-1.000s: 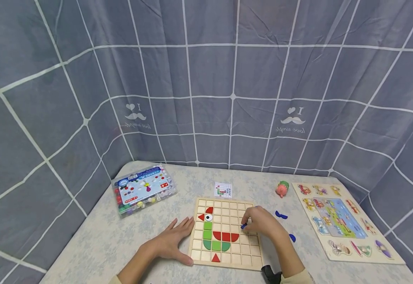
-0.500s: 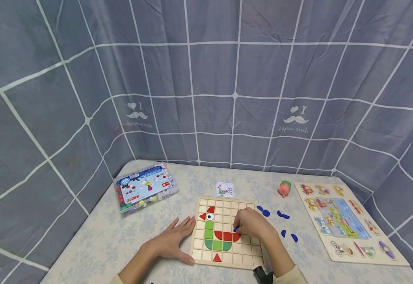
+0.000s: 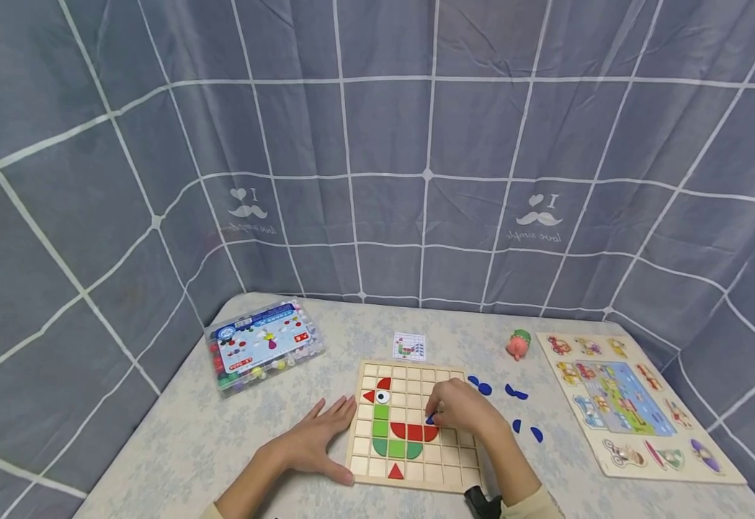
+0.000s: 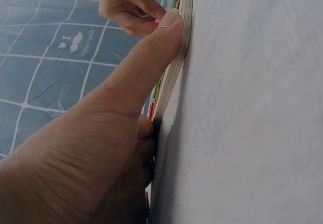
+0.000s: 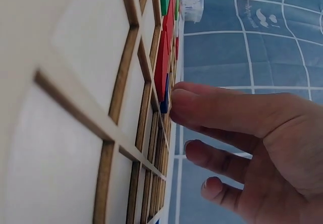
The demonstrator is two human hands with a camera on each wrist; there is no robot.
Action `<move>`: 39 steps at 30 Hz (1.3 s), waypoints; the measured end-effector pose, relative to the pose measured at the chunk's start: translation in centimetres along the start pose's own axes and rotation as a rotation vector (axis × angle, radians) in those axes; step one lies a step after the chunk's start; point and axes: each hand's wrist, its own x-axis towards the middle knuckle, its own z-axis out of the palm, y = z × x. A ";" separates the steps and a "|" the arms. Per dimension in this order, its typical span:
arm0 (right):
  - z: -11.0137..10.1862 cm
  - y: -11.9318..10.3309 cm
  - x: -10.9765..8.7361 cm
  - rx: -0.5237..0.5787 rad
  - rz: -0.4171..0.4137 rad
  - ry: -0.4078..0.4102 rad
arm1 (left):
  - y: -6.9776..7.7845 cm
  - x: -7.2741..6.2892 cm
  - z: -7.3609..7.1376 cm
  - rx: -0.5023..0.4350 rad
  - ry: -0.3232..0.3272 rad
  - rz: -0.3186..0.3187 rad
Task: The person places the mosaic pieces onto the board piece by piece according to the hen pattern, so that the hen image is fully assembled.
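Observation:
A wooden grid board (image 3: 415, 484) lies on the table, with red, green and white pieces set in its squares as a bird-like figure. My left hand (image 3: 313, 443) rests flat beside the board, fingers spread, the thumb and fingertips against its left edge. In the left wrist view the thumb (image 4: 146, 57) lies along the board's side. Over the board, my right hand (image 3: 465, 411) pinches a small blue piece (image 3: 431, 418) just above the right end of the red row (image 3: 414, 432). The right wrist view has this blue piece (image 5: 165, 100) beside a red one, fingertips right at it.
Several loose blue pieces (image 3: 484, 389) lie right of the board. A small pattern card (image 3: 409, 347) sits behind it. There is a clear box of beads (image 3: 264, 346) at left, a pink and green toy (image 3: 518, 344) at back right, and a picture puzzle board (image 3: 637, 404) at far right.
My right hand has moved left across the board with the blue piece, down to the red row. Loose blue pieces it covered now show. The left hand has stayed in place.

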 end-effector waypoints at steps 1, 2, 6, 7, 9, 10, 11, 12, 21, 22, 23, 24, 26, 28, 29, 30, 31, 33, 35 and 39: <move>0.0 0.0 0.0 -0.002 -0.002 -0.002 | 0.0 0.0 0.0 0.002 0.001 0.001; 0.0 0.0 0.0 -0.009 -0.004 -0.005 | 0.0 -0.1 -0.1 0.003 0.002 0.002; 0.0 0.1 0.0 -0.024 0.008 -0.011 | 0.2 0.0 -0.2 -0.002 0.003 0.003; 0.1 0.1 0.0 -0.026 0.010 -0.011 | 0.2 0.0 -0.2 -0.003 0.003 0.004; 0.2 0.1 0.0 -0.026 0.015 -0.009 | 0.2 0.0 -0.1 -0.005 0.002 0.004; 0.2 0.1 0.0 -0.027 0.016 -0.007 | 0.2 0.0 -0.1 -0.006 0.003 0.005; 0.3 0.1 0.0 -0.027 0.017 -0.005 | 0.2 -0.1 -0.1 -0.006 0.004 0.006; 0.3 0.1 0.0 -0.028 0.017 -0.004 | 0.2 -0.1 -0.1 -0.005 0.005 0.008; 0.1 0.1 -0.1 -0.022 0.025 -0.010 | 0.2 -0.1 -0.2 -0.013 0.005 0.010; 0.1 0.1 -0.1 -0.023 0.024 -0.010 | 0.2 -0.1 -0.2 -0.013 0.005 0.010; 0.1 0.1 -0.1 -0.021 0.024 -0.011 | 0.2 -0.1 -0.2 -0.013 0.006 0.010; 0.1 0.1 -0.1 -0.018 0.026 -0.012 | 0.3 -0.1 -0.2 -0.013 0.006 0.012; 0.1 0.1 -0.1 -0.014 0.027 -0.013 | 0.3 -0.1 -0.1 -0.007 0.008 0.013; 0.2 0.2 -0.2 -0.011 0.029 -0.013 | 0.3 -0.2 -0.1 -0.002 0.010 0.014; 0.2 0.2 -0.2 -0.010 0.028 -0.012 | 0.3 -0.2 -0.1 0.000 0.010 0.014; 0.2 0.2 -0.2 -0.012 0.026 -0.012 | 0.3 -0.2 -0.1 0.002 0.009 0.013; 0.3 0.2 -0.2 -0.011 0.026 -0.012 | 0.3 -0.2 0.0 0.004 0.009 0.012; 0.3 0.2 -0.2 -0.011 0.022 -0.013 | 0.3 -0.2 0.0 0.003 0.008 0.010; 0.3 0.2 -0.2 -0.013 0.016 -0.011 | 0.3 -0.2 -0.1 0.000 0.007 0.007; 0.2 0.2 -0.2 -0.028 -0.006 0.001 | 0.4 -0.2 -0.2 -0.007 0.009 0.009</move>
